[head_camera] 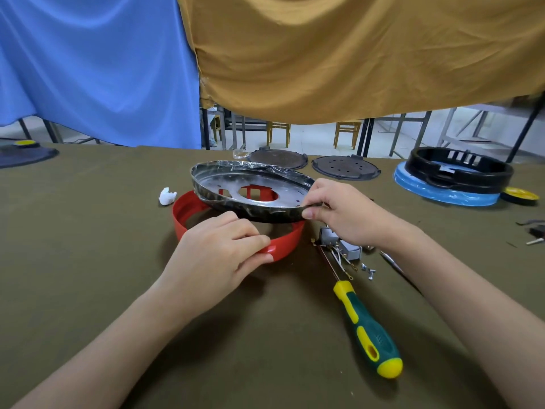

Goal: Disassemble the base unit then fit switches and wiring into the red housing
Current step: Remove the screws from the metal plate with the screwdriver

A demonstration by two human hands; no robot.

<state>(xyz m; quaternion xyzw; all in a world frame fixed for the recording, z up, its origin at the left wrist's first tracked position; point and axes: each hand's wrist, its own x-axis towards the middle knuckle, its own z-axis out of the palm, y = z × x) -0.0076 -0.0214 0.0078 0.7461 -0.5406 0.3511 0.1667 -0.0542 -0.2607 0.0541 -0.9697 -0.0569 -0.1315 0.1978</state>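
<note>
Left hand [219, 255] clamped on the near rim of the red housing [188, 215], thumb outside, fingers curled over the edge, holding it down on the bench [88, 246]. Right hand [339, 214] pinched on the right edge of the metal pan [250, 191], thumb under the lip, fingers on top. Pan tilted, its right side lifted clear of the red housing, its far left side higher and apart from the ring; whether any point was touching could not be told.

Probably the step of parting pan from housing. Best done by pressing the housing flat and raising the pan straight and slowly, because the thin edge looked sharp and any wire underneath could catch.

Pan: thin sheet metal, round and shallow, shiny but stained, with a large oval hole and small holes, and crinkled clear film on its far rim. Housing: smooth glossy red plastic, a low ring, slots visible through the pan's hole.

Right of the housing: grey switches with wiring [339, 246], loose screws [368, 271], and a screwdriver [371, 329] with green and yellow handle. Left of the housing: a white crumpled scrap [167, 196]. Bench cover: dull olive cloth.
</note>
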